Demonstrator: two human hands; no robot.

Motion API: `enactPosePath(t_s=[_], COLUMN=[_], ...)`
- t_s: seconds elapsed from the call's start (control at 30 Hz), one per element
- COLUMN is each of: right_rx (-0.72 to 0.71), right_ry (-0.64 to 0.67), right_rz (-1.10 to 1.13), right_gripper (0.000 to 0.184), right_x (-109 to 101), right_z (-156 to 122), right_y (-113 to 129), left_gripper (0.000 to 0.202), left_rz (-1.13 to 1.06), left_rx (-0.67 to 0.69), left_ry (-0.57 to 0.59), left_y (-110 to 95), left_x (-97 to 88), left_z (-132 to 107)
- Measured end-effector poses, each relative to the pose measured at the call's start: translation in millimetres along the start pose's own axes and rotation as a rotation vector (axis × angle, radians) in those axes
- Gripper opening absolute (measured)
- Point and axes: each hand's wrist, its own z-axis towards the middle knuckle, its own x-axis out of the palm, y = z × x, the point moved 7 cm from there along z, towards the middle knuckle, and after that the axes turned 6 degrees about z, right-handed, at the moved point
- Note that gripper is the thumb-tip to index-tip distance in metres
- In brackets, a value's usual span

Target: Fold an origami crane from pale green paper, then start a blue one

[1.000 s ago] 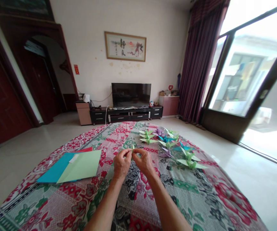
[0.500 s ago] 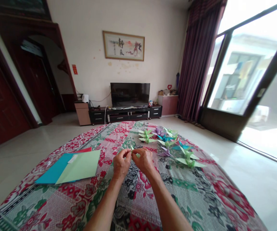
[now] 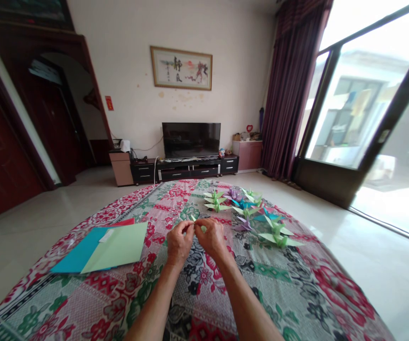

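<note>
Both hands meet over the middle of the table, pinching a small folded piece of light green paper (image 3: pixel 193 218). My left hand (image 3: pixel 180 241) has its thumb and index finger closed on the paper's near side. My right hand (image 3: pixel 210 237) grips it from the other side, fingers curled. Only a pointed tip and a sliver of the paper show; my fingers hide the rest. Right of my hands stand several folded paper cranes: green ones (image 3: pixel 279 233), purple ones (image 3: pixel 245 223) and blue ones (image 3: pixel 243 204).
Left of my hands lies a stack of paper sheets, with a light green sheet (image 3: pixel 119 251) over blue ones (image 3: pixel 78 251) and a red edge behind. A flowered cloth (image 3: pixel 204 303) covers the round table. Beyond its far edge stands a low TV cabinet (image 3: pixel 190 171).
My hands stay together on the green paper with hardly any movement. The whole view has shifted very slightly.
</note>
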Motion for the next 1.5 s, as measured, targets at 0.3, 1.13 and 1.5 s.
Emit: enactPosePath(t_s=[0.3, 1.13, 1.5], right_rx=[0.025, -0.132, -0.21], right_ry=[-0.012, -0.08, -0.077], right_rz=[0.074, -0.011, 0.043], right_gripper=[0.02, 0.016, 0.015], right_x=[3, -9, -9], right_z=[2, -2, -2], right_y=[-10, 10, 13], left_gripper=[0.019, 0.03, 0.026], left_rz=[-0.047, -0.486, -0.646], left_rx=[0.014, -0.349, -0.486], left_ry=[0.026, 0.116, 0.154], left_y=[3, 29, 34], left_x=[3.6, 18.9, 22.1], left_z=[0, 3, 1])
